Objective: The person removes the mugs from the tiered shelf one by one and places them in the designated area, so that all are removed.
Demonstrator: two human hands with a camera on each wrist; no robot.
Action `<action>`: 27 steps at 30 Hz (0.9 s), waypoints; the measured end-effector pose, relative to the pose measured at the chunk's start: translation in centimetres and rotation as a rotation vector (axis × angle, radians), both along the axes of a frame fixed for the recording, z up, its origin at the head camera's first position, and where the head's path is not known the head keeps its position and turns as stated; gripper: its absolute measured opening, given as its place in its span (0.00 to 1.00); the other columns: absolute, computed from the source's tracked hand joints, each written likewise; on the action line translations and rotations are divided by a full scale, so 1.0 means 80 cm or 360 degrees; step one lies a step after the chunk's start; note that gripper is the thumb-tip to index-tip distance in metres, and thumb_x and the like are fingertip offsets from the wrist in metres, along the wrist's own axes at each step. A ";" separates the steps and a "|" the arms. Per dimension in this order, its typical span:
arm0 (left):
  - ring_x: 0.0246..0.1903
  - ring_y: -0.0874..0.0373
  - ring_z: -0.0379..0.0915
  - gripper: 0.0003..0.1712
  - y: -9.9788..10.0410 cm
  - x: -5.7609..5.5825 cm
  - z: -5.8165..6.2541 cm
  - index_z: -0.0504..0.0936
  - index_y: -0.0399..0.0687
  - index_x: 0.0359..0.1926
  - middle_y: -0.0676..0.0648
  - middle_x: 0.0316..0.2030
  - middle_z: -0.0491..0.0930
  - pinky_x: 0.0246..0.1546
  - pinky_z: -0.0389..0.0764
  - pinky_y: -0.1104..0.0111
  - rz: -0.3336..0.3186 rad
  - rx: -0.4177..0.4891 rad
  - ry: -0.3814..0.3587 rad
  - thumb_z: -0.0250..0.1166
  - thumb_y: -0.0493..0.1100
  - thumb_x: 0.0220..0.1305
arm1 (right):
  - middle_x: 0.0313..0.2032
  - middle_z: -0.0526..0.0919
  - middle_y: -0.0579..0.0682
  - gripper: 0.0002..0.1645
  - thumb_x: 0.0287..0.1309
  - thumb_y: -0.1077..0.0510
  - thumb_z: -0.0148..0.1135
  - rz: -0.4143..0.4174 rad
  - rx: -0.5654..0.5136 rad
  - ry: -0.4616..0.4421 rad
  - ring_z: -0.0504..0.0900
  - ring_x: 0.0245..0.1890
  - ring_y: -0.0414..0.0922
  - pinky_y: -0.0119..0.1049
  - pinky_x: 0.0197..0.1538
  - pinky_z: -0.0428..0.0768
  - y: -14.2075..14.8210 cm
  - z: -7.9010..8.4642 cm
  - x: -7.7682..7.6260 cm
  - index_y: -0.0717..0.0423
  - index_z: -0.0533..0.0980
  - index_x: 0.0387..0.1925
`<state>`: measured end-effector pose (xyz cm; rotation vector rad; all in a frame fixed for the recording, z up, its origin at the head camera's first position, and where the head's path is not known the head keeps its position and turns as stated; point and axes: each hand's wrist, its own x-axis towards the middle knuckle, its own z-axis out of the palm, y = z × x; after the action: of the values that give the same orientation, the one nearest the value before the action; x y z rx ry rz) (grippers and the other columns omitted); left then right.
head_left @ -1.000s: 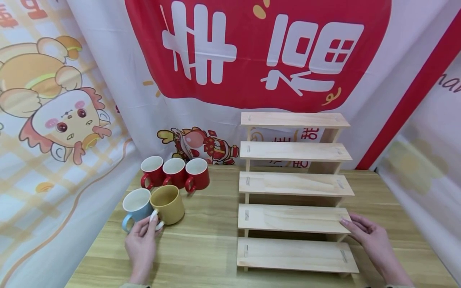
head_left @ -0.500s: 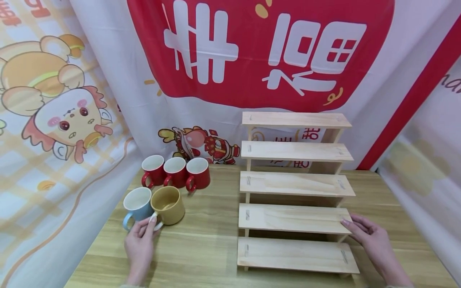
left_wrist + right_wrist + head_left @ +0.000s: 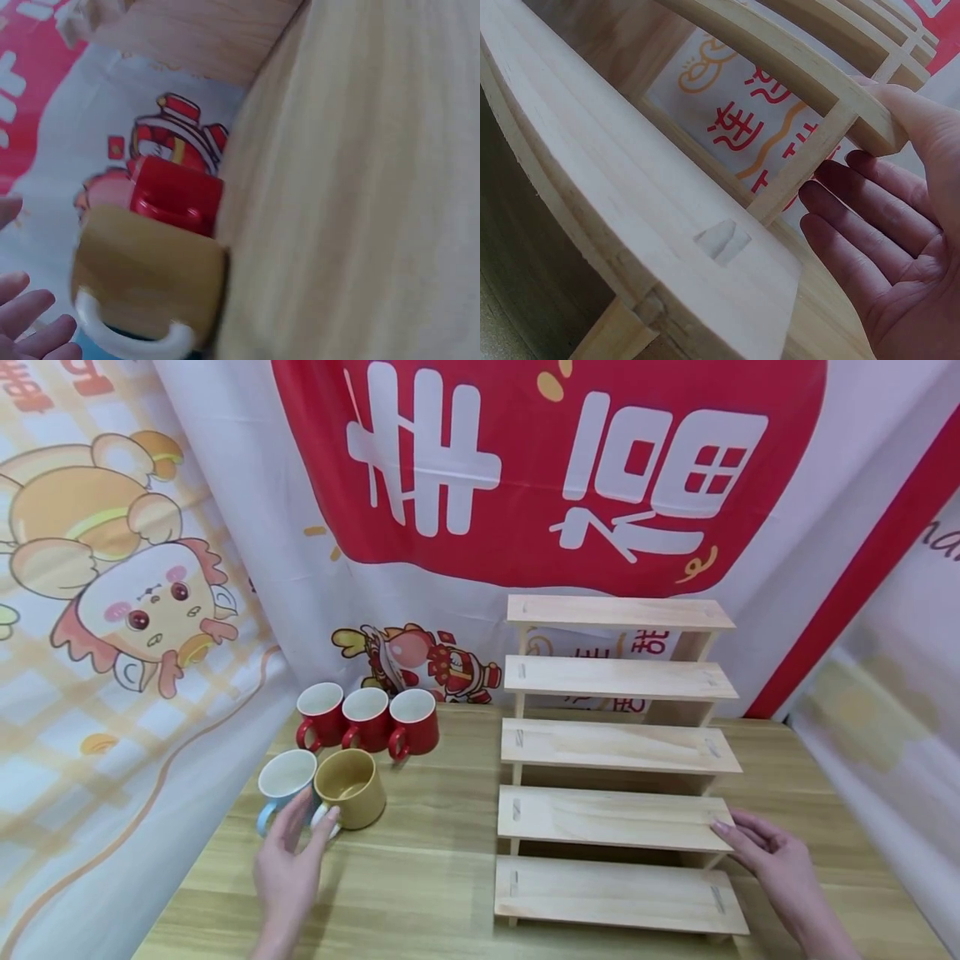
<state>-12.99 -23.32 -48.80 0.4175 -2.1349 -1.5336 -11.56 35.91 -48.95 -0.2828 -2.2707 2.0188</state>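
Note:
In the head view, my left hand point(image 3: 287, 870) is beside the white handle point(image 3: 142, 346) of a mustard-yellow mug point(image 3: 362, 800), thumb and fingers spread apart. The left wrist view shows the fingertips point(image 3: 37, 309) to the left of that handle, with a gap between. A light-blue mug point(image 3: 279, 774) stands upright just left of the yellow one, partly behind my fingers. On the right, my right hand point(image 3: 780, 864) holds the end of a step on the five-step wooden shelf rack point(image 3: 607, 818). Its thumb lies over the board, and the other fingers are at the side below.
Three red mugs, such as the rightmost red mug point(image 3: 422, 732), stand in a row behind the yellow and blue mugs. Printed cloth point(image 3: 442, 585) hangs behind and along both sides. Bare wooden tabletop point(image 3: 427, 877) lies between mugs and rack.
My left thumb and fingers have spread and let go of the yellow mug's handle; the mug stands in the same place. The right hand stays on the rack. The head view has shifted slightly.

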 end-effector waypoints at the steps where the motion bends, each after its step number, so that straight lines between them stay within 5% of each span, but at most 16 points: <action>1: 0.66 0.55 0.69 0.36 0.003 0.001 0.007 0.77 0.54 0.68 0.49 0.65 0.76 0.65 0.68 0.75 -0.0026 -0.0049 0.0021 0.77 0.52 0.60 | 0.41 0.86 0.34 0.11 0.67 0.57 0.68 -0.0006 -0.0005 0.0002 0.83 0.43 0.30 0.26 0.43 0.84 0.000 0.000 0.000 0.42 0.81 0.49; 6: 0.63 0.47 0.72 0.45 0.022 -0.005 0.031 0.74 0.60 0.71 0.48 0.67 0.73 0.62 0.74 0.51 -0.0211 -0.0417 0.0143 0.82 0.52 0.52 | 0.41 0.86 0.35 0.10 0.67 0.57 0.69 -0.0018 -0.0030 0.0019 0.84 0.43 0.31 0.26 0.43 0.84 -0.001 0.000 0.001 0.42 0.82 0.48; 9: 0.69 0.43 0.64 0.51 0.032 -0.015 0.038 0.69 0.64 0.74 0.51 0.71 0.69 0.66 0.67 0.42 -0.0403 -0.0626 0.0207 0.83 0.55 0.50 | 0.41 0.87 0.35 0.10 0.67 0.58 0.69 -0.0008 -0.0048 0.0035 0.84 0.43 0.31 0.26 0.44 0.84 -0.002 0.000 0.000 0.43 0.82 0.48; 15: 0.76 0.50 0.47 0.60 0.049 -0.035 0.048 0.56 0.67 0.79 0.56 0.77 0.56 0.76 0.48 0.51 -0.0713 -0.0990 0.0189 0.77 0.69 0.50 | 0.41 0.87 0.36 0.10 0.67 0.59 0.68 -0.0001 -0.0054 0.0049 0.84 0.43 0.32 0.26 0.44 0.84 -0.003 0.000 0.000 0.43 0.82 0.48; 23: 0.78 0.51 0.36 0.61 0.079 -0.059 0.055 0.52 0.52 0.81 0.49 0.80 0.45 0.77 0.40 0.50 -0.0843 -0.1512 0.0217 0.61 0.79 0.59 | 0.42 0.87 0.36 0.10 0.67 0.58 0.68 0.0001 -0.0060 0.0038 0.84 0.43 0.31 0.26 0.44 0.84 -0.001 -0.002 0.000 0.43 0.82 0.48; 27: 0.78 0.50 0.30 0.61 0.090 -0.075 0.051 0.48 0.54 0.82 0.46 0.80 0.40 0.77 0.34 0.50 -0.0875 -0.1718 0.0157 0.52 0.83 0.60 | 0.41 0.87 0.36 0.10 0.67 0.58 0.68 -0.0001 -0.0050 0.0048 0.84 0.43 0.31 0.26 0.43 0.84 -0.001 -0.002 0.001 0.44 0.82 0.48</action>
<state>-19.02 -16.09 -44.75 -0.6348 -2.7134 -0.3783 -11.47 35.81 -49.14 -0.2541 -2.2228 2.0457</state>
